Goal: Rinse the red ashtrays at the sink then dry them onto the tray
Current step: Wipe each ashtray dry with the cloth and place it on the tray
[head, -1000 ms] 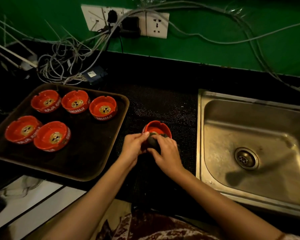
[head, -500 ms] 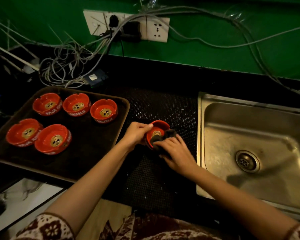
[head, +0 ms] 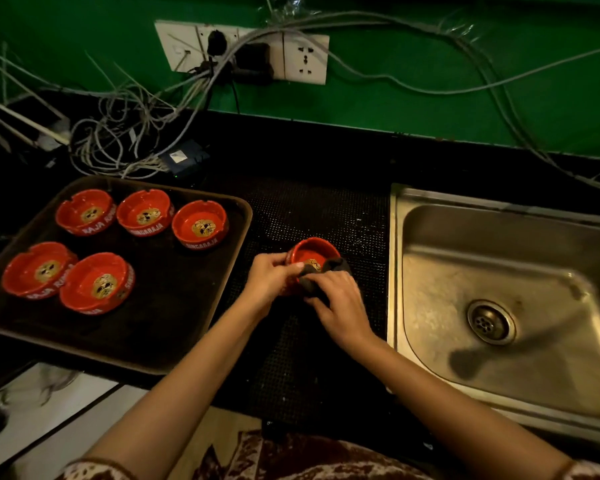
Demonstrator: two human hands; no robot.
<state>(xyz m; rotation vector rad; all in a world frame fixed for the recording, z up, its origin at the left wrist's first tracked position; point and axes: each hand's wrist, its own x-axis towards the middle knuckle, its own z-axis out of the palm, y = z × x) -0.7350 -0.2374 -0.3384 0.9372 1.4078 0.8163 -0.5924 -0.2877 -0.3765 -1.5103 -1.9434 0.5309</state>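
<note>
Meanwhile, left hand [head: 271, 282] grips a round red ashtray [head: 312, 251] over the black bench [head: 309, 150] middle; right hand [head: 340, 303] pinches a dark grey cloth [head: 338, 265] into it.

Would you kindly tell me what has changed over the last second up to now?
The right hand has worked the dark cloth from the near outer side of the held ashtray up over its rim into the bowl. The left hand still grips it; the five other ashtrays remain on the tray.
</note>
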